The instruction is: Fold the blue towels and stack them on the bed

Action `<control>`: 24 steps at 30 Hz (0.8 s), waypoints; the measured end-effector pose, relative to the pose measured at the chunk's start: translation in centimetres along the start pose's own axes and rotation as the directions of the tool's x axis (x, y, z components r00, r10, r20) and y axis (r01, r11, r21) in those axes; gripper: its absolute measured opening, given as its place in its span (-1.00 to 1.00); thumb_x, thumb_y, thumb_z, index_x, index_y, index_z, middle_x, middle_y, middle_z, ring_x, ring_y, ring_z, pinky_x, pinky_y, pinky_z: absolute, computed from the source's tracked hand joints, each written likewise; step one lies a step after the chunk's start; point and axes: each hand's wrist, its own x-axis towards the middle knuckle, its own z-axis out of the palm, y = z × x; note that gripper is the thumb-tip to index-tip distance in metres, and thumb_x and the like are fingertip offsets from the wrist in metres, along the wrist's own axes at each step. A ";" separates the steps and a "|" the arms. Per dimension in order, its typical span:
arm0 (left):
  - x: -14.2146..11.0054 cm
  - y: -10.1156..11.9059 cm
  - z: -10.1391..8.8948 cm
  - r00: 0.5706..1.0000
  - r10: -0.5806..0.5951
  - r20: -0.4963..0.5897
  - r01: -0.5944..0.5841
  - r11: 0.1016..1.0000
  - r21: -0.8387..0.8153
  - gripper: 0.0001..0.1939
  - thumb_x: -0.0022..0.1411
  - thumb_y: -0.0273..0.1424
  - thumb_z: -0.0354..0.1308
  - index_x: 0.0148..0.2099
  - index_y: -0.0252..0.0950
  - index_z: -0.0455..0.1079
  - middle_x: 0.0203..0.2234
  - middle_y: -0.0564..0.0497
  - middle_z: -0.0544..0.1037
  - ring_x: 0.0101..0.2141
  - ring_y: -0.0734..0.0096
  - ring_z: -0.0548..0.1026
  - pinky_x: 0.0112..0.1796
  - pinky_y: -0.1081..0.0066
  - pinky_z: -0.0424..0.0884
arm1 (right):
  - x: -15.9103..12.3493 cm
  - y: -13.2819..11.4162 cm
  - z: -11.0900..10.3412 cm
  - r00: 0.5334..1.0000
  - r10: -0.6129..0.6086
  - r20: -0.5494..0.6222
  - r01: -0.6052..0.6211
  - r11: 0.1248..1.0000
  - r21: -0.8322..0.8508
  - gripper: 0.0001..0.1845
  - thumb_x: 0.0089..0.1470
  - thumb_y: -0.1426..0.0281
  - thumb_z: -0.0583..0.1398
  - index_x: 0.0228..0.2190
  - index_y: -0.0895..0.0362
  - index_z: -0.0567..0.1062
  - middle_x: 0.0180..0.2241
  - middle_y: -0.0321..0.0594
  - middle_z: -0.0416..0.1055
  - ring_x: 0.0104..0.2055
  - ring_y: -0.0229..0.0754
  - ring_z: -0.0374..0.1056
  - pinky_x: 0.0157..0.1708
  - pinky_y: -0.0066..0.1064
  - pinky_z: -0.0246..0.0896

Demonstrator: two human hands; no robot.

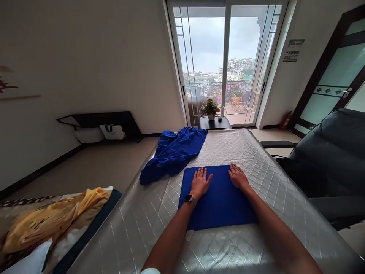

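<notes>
A blue cloth (219, 201), folded into a flat rectangle, lies on a silvery quilted cover (225, 148). My left hand (200, 182) rests flat on its upper left part, fingers stretched out; a watch sits on that wrist. At the upper right corner of the cloth, my right hand (238, 176) also lies flat with its fingers extended. A small white tag (189, 235) sticks out from under the lower left edge. Beyond my left hand, a crumpled blue garment (178, 152) is spread loosely over the cover's far left side.
Yellow patterned bedding (59, 217) is at the lower left. A black armchair (333, 152) stands along the right side. Past the far edge, a small black table (215, 123) holds a potted plant (211, 109) before glass sliding doors (205, 49). A white bag (112, 132) sits by the left wall.
</notes>
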 end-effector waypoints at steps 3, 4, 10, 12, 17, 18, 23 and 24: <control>-1.3 -4.8 -1.1 0.994 -0.107 -0.022 0.108 0.994 0.026 -0.20 0.46 0.06 -0.39 0.49 -0.36 0.01 0.44 -0.23 0.08 0.43 0.05 0.01 0.37 -0.02 -0.03 | 0.0 0.0 0.1 1.000 0.005 0.004 -0.005 1.000 0.001 -0.30 0.40 0.21 -0.22 0.43 0.28 -0.01 0.47 -0.10 -0.19 0.51 -0.16 -0.30 0.43 -0.23 -0.39; -1.6 -6.0 -1.3 0.991 -0.131 -0.027 0.132 0.991 0.032 -0.20 0.46 0.06 -0.39 0.49 -0.38 0.00 0.44 -0.24 0.07 0.43 0.05 0.01 0.37 -0.01 -0.03 | 0.0 0.0 0.1 1.000 0.007 0.005 -0.007 1.000 0.002 -0.29 0.39 0.21 -0.22 0.43 0.28 -0.01 0.47 -0.11 -0.19 0.51 -0.16 -0.30 0.43 -0.23 -0.39; -2.6 -7.8 -1.7 0.984 -0.172 -0.051 0.174 0.984 0.033 -0.15 0.45 0.09 -0.40 0.48 -0.46 0.00 0.44 -0.27 0.04 0.43 0.14 0.01 0.38 0.13 -0.07 | -0.4 -0.4 -0.3 1.000 0.015 0.002 -0.015 1.000 -0.003 -0.30 0.40 0.22 -0.22 0.42 0.29 0.01 0.47 -0.09 -0.15 0.50 -0.16 -0.27 0.43 -0.22 -0.37; -2.7 -7.6 -1.7 0.983 -0.171 -0.059 0.173 0.984 0.030 -0.15 0.45 0.08 -0.39 0.48 -0.46 0.00 0.44 -0.27 0.05 0.43 0.13 0.01 0.38 0.12 -0.06 | -0.7 -0.7 -0.7 1.000 0.015 -0.010 -0.015 1.000 -0.005 -0.31 0.39 0.25 -0.20 0.41 0.31 0.03 0.46 -0.06 -0.12 0.50 -0.15 -0.25 0.43 -0.23 -0.36; -2.9 -7.5 -1.9 0.984 -0.164 -0.073 0.166 0.986 0.020 -0.16 0.46 0.06 -0.36 0.47 -0.50 0.02 0.43 -0.30 0.07 0.42 0.11 0.04 0.38 0.13 -0.05 | -2.4 -1.8 -2.1 0.998 0.002 -0.060 -0.002 1.000 -0.010 -0.34 0.39 0.29 -0.19 0.40 0.28 0.07 0.45 -0.07 -0.08 0.50 -0.16 -0.25 0.44 -0.19 -0.38; -2.9 -7.6 -1.9 0.984 -0.163 -0.075 0.165 0.986 0.017 -0.16 0.46 0.06 -0.37 0.47 -0.50 0.02 0.43 -0.30 0.07 0.42 0.11 0.04 0.38 0.13 -0.05 | -3.0 -2.1 -2.6 0.997 -0.008 -0.081 0.009 1.000 0.002 -0.34 0.39 0.29 -0.19 0.40 0.27 0.08 0.45 -0.09 -0.07 0.50 -0.17 -0.24 0.44 -0.18 -0.38; -2.8 -7.7 -1.6 0.983 -0.159 -0.090 0.160 0.987 0.006 -0.15 0.45 0.07 -0.38 0.47 -0.49 0.02 0.43 -0.29 0.07 0.42 0.12 0.03 0.38 0.13 -0.06 | -8.4 -4.0 -8.6 0.912 -0.008 -0.410 0.144 0.942 0.302 -0.32 0.41 0.17 -0.22 0.39 0.20 0.14 0.42 -0.10 0.04 0.48 -0.12 -0.13 0.43 -0.13 -0.20; -2.8 -7.8 -1.5 0.983 -0.157 -0.094 0.158 0.987 0.005 -0.16 0.45 0.06 -0.38 0.47 -0.49 0.02 0.43 -0.29 0.07 0.42 0.12 0.03 0.38 0.12 -0.06 | -10.1 -4.4 -10.5 0.877 0.019 -0.480 0.180 0.913 0.365 -0.32 0.41 0.12 -0.20 0.39 0.15 0.15 0.42 -0.12 0.06 0.47 -0.09 -0.10 0.42 -0.11 -0.13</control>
